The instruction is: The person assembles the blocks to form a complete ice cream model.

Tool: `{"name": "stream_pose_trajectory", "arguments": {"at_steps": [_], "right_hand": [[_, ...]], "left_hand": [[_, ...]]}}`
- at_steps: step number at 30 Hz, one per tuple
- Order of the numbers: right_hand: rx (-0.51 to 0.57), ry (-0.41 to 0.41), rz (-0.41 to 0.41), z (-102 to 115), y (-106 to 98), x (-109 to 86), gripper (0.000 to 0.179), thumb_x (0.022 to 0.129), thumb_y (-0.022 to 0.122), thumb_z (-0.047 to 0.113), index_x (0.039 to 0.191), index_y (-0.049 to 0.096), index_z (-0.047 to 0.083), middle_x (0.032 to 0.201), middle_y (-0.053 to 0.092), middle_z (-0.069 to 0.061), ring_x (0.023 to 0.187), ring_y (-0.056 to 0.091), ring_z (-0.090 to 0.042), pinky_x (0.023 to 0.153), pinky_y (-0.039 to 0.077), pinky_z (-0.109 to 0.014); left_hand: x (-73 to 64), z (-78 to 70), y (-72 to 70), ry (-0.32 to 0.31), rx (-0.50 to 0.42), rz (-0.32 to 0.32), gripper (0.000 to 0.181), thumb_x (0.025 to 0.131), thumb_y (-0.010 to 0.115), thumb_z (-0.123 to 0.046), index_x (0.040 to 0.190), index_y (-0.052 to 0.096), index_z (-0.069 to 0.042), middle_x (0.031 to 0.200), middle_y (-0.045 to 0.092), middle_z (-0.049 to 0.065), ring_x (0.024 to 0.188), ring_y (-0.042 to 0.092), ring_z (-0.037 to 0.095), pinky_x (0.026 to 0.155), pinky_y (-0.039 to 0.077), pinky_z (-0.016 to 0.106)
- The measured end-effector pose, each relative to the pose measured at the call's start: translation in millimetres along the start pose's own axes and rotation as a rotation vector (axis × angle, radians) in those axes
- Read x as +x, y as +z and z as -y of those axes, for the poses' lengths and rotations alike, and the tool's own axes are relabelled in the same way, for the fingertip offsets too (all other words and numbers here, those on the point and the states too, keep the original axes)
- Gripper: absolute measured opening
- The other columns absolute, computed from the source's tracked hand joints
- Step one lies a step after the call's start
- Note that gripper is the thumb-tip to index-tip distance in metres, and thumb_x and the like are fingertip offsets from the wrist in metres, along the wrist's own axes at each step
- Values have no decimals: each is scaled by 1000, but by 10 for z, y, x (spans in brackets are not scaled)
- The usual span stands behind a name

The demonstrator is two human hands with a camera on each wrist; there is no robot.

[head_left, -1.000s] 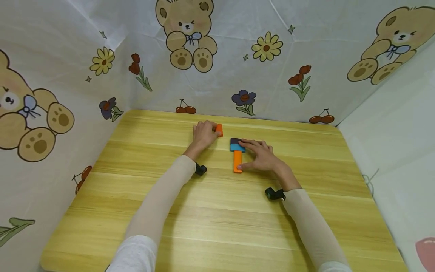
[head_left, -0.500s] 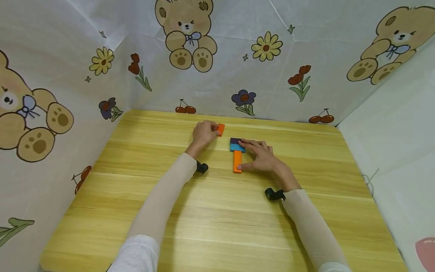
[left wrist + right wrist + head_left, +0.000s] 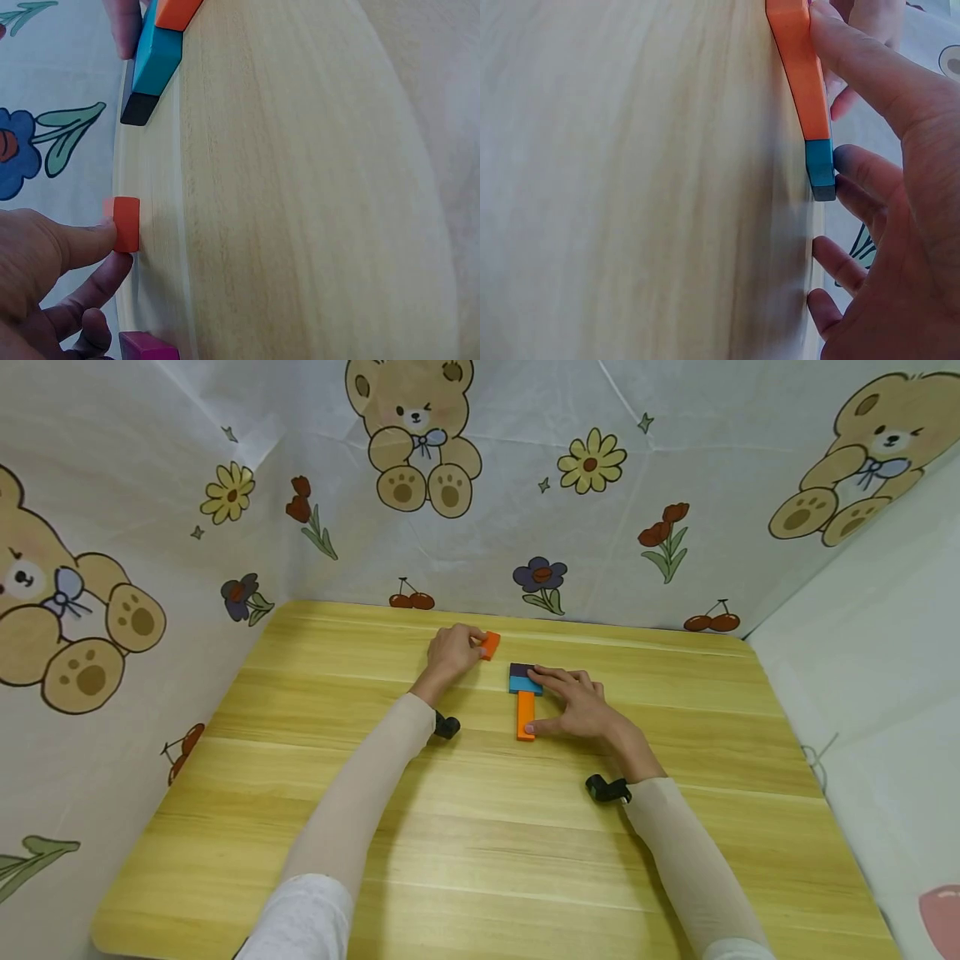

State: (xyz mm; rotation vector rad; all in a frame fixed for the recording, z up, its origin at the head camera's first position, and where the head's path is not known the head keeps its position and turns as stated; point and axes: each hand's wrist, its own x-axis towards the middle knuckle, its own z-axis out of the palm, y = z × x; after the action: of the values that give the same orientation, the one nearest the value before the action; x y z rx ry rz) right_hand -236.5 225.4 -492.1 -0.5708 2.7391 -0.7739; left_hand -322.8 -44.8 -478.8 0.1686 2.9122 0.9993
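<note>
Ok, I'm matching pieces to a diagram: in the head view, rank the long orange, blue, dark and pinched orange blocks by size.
1. Long orange block
2. Blue block
Unsure: dark block and pinched orange block, both partly covered.

Orange bar against blue block

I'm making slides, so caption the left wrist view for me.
Left hand pinches a small orange block, with a magenta block at the bottom edge and a teal block near the top.

no legible text, no readable labels, brands or numbers, no signs to read
</note>
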Motion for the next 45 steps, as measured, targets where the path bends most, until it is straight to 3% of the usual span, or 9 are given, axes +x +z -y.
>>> {"name": "stream_pose_trajectory", "arguments": {"at_steps": [5,10,13,24,31,38,45], "right_hand": [[-7,8,3,-7,-4,8,103,81,84,72,168,36,42,179,28,10,149,29,-34,114,19,-61],[-6,14,6,-13,7,12,102,82,83,72,167,36,44,179,28,11,148,30,-33,114,20,-60],[-3,16,6,-11,10,10,102,81,83,72,167,36,44,179,28,11,148,30,-32,114,19,-61],[4,19,4,-11,5,8,100,82,83,71,167,36,45,179,28,13,149,29,-32,115,19,-60],[10,18,3,-11,12,-3,101,82,83,71,167,36,44,179,28,11,148,29,-33,114,19,-59],[12,16,1,-12,18,1,100,82,83,72,166,37,45,179,28,12,148,29,-32,114,19,-59],[20,22,-3,-15,13,-4,100,81,83,73,166,37,47,179,28,13,147,29,-32,113,19,-58]], "left_hand": [[41,-28,-3,-25,-11,37,33,105,72,-24,138,76,-26,115,83,5,84,70,22,65,42,29],[79,-73,-8,-57,-32,80,35,105,69,-17,138,76,-28,115,82,6,68,57,20,58,33,28],[95,-100,-7,-74,-36,94,38,104,66,-14,137,76,-30,118,81,6,66,52,19,58,31,28],[72,-144,15,-29,17,26,38,104,65,-13,135,78,-30,116,80,5,88,63,27,77,42,34],[62,-122,57,4,-2,-31,30,105,64,-14,129,81,-22,116,81,5,108,64,32,97,46,45],[72,-83,91,29,-81,-58,24,106,65,-13,120,83,-17,118,82,3,107,68,30,99,50,46],[104,-83,106,43,-113,-21,22,107,65,-13,119,83,-17,119,81,3,111,70,26,102,56,44]]}}
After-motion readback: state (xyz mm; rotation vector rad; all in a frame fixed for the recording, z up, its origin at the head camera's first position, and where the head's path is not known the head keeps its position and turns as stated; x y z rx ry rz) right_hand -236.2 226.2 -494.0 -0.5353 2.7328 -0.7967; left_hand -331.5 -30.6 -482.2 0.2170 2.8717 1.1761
